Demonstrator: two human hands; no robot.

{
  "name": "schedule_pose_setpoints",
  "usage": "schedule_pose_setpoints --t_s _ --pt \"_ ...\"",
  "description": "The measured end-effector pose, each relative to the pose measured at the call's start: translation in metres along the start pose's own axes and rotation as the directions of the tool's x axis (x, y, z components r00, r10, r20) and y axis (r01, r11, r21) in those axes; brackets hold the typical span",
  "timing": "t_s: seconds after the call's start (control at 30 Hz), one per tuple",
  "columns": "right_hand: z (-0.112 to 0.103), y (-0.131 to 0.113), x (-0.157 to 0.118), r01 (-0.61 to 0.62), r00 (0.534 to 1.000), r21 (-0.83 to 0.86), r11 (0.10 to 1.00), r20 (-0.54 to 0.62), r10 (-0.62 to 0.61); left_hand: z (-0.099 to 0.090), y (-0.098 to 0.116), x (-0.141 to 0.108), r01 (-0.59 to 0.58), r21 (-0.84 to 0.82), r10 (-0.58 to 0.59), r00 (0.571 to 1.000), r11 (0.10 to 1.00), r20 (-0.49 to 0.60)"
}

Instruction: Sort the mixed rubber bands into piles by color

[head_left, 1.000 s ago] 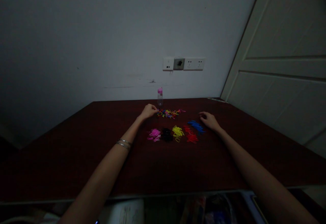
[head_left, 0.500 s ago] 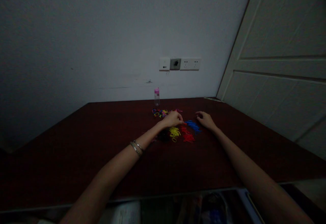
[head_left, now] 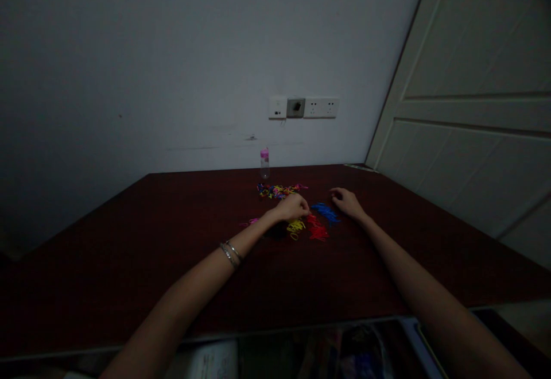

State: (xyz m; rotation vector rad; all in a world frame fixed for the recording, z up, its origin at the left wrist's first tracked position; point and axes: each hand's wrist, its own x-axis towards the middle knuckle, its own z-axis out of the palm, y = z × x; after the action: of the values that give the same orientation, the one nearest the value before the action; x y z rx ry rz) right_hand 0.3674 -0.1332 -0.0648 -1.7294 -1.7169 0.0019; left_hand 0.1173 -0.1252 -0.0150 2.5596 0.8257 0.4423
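Note:
Small colored elastic bands lie on the dark red table in separate heaps. My left hand (head_left: 293, 207) is over the middle, its fingers pinched together at the top edge of the red bands (head_left: 317, 229); what is between the fingertips is too small to make out. Partly under that hand are the yellow bands (head_left: 295, 228). The blue bands (head_left: 326, 213) lie between my two hands. My right hand (head_left: 346, 202) rests on the table beside them, fingers loosely curved and apart, holding nothing. Behind my left hand spreads a mixed-color heap (head_left: 275, 190). Some pink bands (head_left: 250, 221) show beyond my left forearm.
A clear bottle with a pink top (head_left: 264, 163) stands behind the mixed heap. Wall sockets (head_left: 321, 108) are above the table (head_left: 129, 224). A white paneled door (head_left: 465, 115) borders the right side. Below the front edge, an open drawer space holds a white item (head_left: 214, 360).
My left hand has shifted slightly down and left, from the edge of the blue bands to the red ones. The red piece at its fingertips no longer sticks out. My right hand stays put.

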Motion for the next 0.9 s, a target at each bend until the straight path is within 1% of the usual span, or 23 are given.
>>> schedule_pose_setpoints --t_s 0.4,0.5,0.57,0.63,0.73,0.77,0.83,0.87,0.9 --pt "-0.002 -0.003 -0.001 0.008 1.0 -0.013 1.0 0.005 -0.008 0.0 0.001 0.0 -0.004 -0.04 0.004 1.0 0.999 0.011" --pt "-0.002 -0.005 -0.001 0.017 1.0 -0.021 1.0 0.004 -0.017 -0.005 0.001 0.0 -0.012 -0.03 0.012 1.0 0.999 -0.002" --pt "-0.003 -0.006 -0.001 0.014 1.0 -0.027 1.0 0.008 -0.014 -0.011 -0.004 -0.001 0.001 -0.018 -0.001 0.999 1.0 -0.035" --pt "-0.003 -0.006 -0.002 0.013 1.0 -0.032 0.999 0.009 -0.012 -0.019 -0.015 -0.003 0.041 -0.012 -0.042 0.995 0.999 -0.089" --pt "-0.003 -0.005 -0.002 0.018 1.0 -0.031 0.999 0.002 -0.018 -0.033 -0.042 -0.009 0.119 -0.026 -0.122 0.973 0.993 -0.196" --pt "-0.002 -0.004 -0.001 0.021 1.0 -0.03 0.999 0.0 -0.021 -0.037 -0.053 -0.012 0.16 -0.041 -0.165 0.955 0.986 -0.245" --pt "-0.001 -0.003 -0.001 0.026 1.0 -0.031 0.999 0.0 -0.026 -0.047 -0.078 -0.02 0.238 -0.089 -0.254 0.901 0.967 -0.352" --pt "-0.001 -0.003 -0.001 0.027 1.0 -0.035 0.999 0.002 -0.027 -0.052 -0.091 -0.024 0.271 -0.127 -0.299 0.87 0.954 -0.393" --pt "0.0 -0.002 -0.001 0.028 1.0 -0.039 0.999 0.005 -0.027 -0.056 -0.103 -0.029 0.311 -0.183 -0.36 0.83 0.933 -0.426"
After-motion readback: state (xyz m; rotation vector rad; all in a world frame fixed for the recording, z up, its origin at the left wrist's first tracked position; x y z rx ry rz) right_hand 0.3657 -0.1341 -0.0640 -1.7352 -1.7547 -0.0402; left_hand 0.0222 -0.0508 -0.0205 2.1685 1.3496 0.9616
